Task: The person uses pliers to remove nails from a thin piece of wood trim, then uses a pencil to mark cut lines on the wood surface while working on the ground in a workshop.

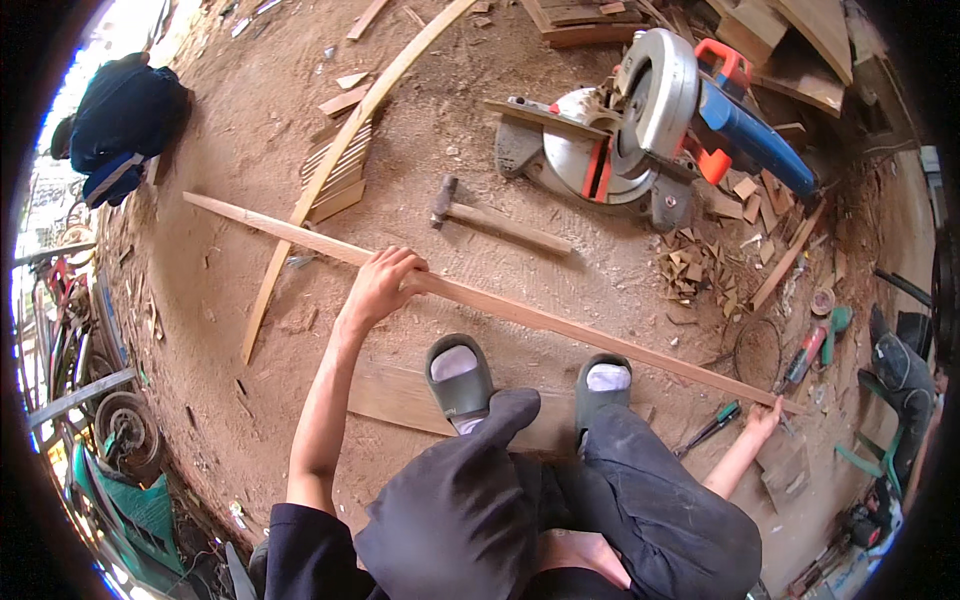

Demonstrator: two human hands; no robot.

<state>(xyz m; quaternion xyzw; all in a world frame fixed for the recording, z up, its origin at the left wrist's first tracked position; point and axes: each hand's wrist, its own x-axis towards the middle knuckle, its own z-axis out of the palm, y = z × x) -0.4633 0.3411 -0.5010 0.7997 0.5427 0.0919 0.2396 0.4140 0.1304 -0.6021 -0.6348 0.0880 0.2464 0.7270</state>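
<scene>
A long, thin wooden strip [540,318] slants across in front of me, from the upper left down to the lower right. My left hand [390,278] is closed over it left of its middle, fingers wrapped around its edge. At the strip's right end, my right hand [763,418] grips it, with the fingertips partly hidden. Toward its left end the strip crosses a second long strip [350,130] lying on the ground. A hammer [510,228] with a wooden handle lies on the dirt just beyond the strip.
A miter saw [630,130] with a blue handle stands at the far right. Small wood offcuts [690,268] are heaped beside it. A green-handled screwdriver [712,425] and a red-and-grey tool [803,358] lie near my right hand. A flat board [395,397] lies under my feet. Dark cloth [125,115] sits far left.
</scene>
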